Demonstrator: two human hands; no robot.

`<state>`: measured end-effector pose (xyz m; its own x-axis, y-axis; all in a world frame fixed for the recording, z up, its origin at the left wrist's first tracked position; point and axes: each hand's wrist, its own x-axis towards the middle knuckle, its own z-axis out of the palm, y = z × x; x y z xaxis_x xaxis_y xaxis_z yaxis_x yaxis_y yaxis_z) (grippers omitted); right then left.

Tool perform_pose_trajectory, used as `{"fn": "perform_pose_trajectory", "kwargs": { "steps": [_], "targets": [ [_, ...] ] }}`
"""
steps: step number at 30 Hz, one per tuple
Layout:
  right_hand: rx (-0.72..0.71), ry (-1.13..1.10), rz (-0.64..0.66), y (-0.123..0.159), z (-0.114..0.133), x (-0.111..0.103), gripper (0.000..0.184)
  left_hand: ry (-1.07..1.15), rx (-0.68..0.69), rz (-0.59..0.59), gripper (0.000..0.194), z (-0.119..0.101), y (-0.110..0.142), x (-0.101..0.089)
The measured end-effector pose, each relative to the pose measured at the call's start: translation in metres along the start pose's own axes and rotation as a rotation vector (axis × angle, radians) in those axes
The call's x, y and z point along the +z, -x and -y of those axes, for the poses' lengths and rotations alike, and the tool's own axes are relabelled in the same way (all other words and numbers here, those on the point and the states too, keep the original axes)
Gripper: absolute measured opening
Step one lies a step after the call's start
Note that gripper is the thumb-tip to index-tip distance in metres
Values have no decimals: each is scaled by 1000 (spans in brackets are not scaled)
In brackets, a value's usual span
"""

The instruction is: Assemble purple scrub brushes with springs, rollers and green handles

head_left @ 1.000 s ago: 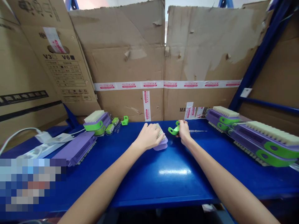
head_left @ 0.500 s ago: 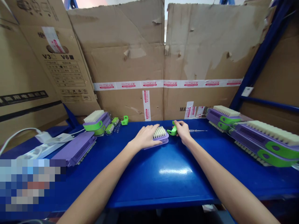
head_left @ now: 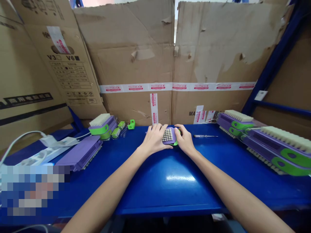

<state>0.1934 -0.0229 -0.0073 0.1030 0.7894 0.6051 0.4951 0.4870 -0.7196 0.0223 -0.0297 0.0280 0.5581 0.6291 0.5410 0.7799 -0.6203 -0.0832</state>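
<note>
Near the middle of the blue table, my left hand grips a purple brush with pale bristles, fingers over its top and thumb along the near side. My right hand is closed on a green plastic end piece and presses it against the brush's right end. My fingers hide much of the green piece, so how far it is seated cannot be made out. A screwdriver with a clear handle lies to the right of my right hand.
At left stand a purple-green brush, a purple panel, springs, a green end piece and a white power strip. Stacked brushes sit at right. Cardboard walls the back.
My right hand has moved left, bringing the green end piece from beside the brush onto its right end. The brush has tipped so more of its bristle face shows.
</note>
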Motion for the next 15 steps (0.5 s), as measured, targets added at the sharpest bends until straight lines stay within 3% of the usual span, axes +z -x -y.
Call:
{"fn": "perform_pose_trajectory", "kwargs": {
  "steps": [3,8,15],
  "targets": [
    [-104,54,-12,2,0,0,35,-40,-7,-14,75,-2,-1,-1],
    [-344,161,52,3,-3,3,35,-16,105,6,61,6,-1,0],
    [-297,227,67,1,-5,3,42,-38,66,36,67,7,-3,2]
  ]
}}
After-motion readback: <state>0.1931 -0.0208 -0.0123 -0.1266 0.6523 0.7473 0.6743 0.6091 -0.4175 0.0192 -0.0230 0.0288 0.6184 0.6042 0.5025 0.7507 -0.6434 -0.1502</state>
